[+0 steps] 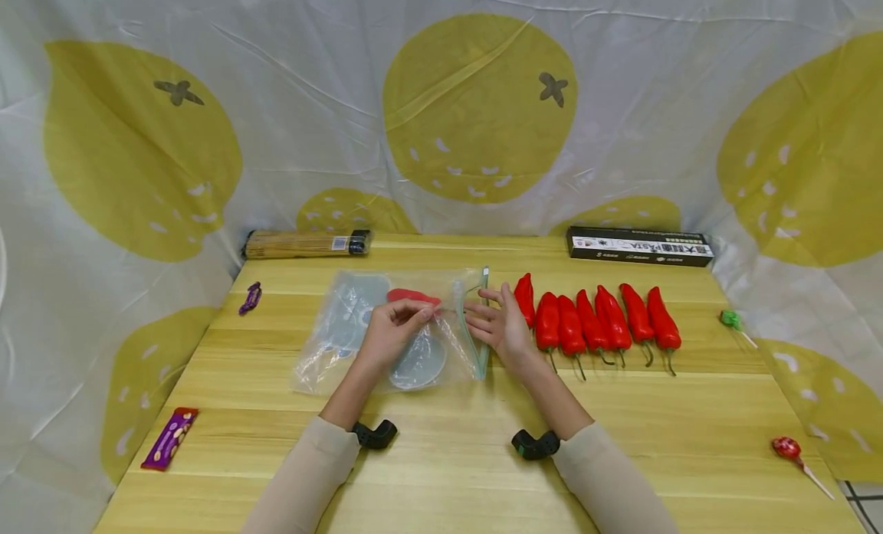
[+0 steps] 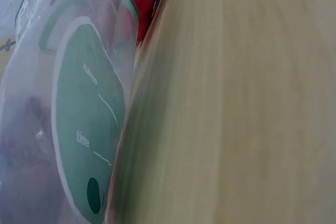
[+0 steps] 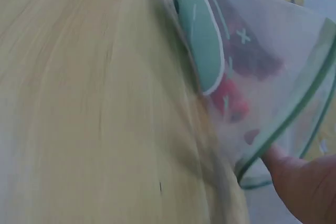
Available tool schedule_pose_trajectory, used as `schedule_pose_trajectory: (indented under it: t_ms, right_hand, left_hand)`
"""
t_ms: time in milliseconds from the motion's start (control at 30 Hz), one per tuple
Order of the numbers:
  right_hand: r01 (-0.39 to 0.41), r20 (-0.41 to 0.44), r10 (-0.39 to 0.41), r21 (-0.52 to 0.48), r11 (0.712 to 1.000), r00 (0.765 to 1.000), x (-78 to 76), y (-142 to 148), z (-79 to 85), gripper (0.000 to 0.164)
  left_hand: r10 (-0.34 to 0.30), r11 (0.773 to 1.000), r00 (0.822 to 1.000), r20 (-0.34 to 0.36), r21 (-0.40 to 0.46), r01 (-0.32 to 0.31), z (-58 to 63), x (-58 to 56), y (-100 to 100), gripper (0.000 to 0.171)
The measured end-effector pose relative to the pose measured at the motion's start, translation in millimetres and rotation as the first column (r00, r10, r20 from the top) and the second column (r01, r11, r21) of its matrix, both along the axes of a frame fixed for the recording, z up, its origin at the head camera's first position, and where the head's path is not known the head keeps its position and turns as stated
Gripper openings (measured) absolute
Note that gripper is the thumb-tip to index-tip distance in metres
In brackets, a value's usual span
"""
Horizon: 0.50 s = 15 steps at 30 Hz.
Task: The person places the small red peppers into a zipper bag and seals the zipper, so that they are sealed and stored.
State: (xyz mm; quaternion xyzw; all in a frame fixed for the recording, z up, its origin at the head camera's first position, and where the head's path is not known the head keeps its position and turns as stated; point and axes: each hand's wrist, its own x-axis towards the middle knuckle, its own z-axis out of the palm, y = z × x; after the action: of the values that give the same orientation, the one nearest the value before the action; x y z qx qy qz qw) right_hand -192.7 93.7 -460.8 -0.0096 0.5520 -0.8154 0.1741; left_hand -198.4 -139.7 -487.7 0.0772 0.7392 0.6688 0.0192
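A clear zip bag with pale green printed patches lies across the middle of the table, its green-edged mouth standing apart on the right. Inside it is a red chili pepper, blurred through the film in the right wrist view. My left hand pinches the bag's upper film beside that pepper. At the bag's mouth, my right hand has its fingers extended, with fingertips reaching in past the green edge. Several more red peppers lie in a row just right of this hand, stems toward me.
At the back left lies a wrapped bundle of sticks; a black pasta box is at the back right. A purple candy and a purple snack bar lie on the left. A green lollipop and red lollipop lie right.
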Motion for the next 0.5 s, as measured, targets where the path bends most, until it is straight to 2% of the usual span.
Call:
schedule_pose_trajectory:
  t_ms: [67, 133, 200, 233, 300, 367, 433, 500]
  right_hand:
    - [0.022, -0.038, -0.02, 0.036, 0.999, 0.999, 3.1, 8.5, 0.9, 0.072]
    - [0.074, -0.088, -0.064, 0.114, 0.991, 0.994, 6.5, 19.6, 2.1, 0.063]
    - [0.145, -0.145, -0.114, 0.225, 0.964, 0.983, 10.4, 32.0, 3.2, 0.052]
    - [0.181, -0.18, -0.132, 0.295, 0.938, 0.975, 12.4, 37.8, 3.6, 0.046]
    - [0.247, -0.239, -0.151, 0.449, 0.858, 0.959, 15.7, 47.9, 3.8, 0.039]
    - [0.292, -0.297, -0.134, 0.593, 0.75, 0.946, 19.1, 55.8, 3.4, 0.037]
    - [0.325, -0.339, -0.106, 0.696, 0.641, 0.935, 21.4, 61.6, 1.2, 0.036]
    - [0.347, -0.364, -0.086, 0.752, 0.561, 0.927, 23.5, 65.6, -0.7, 0.038]
  left_hand:
    - [0.017, 1.0, 1.0, 0.001, 0.0, -0.017, -1.2, -0.9, 0.3, 0.03]
    - [0.029, 1.0, 1.0, 0.001, 0.005, -0.029, -1.9, -1.4, 0.5, 0.03]
    - [0.03, 1.0, 1.0, 0.0, 0.011, -0.03, -2.0, -2.0, 0.7, 0.029]
    - [0.022, 1.0, 1.0, -0.003, 0.021, -0.022, -1.7, -2.2, 0.8, 0.029]
    - [0.011, 0.999, 1.0, -0.007, 0.037, -0.011, -1.2, -2.7, 0.9, 0.028]
    - [0.004, 0.999, 1.0, -0.01, 0.049, -0.003, -1.5, -3.4, 0.9, 0.027]
    - [0.002, 0.998, 1.0, -0.011, 0.057, -0.001, -1.8, -3.7, 1.3, 0.028]
    - [0.004, 0.998, 1.0, -0.006, 0.055, -0.004, -3.1, -4.3, 2.0, 0.028]
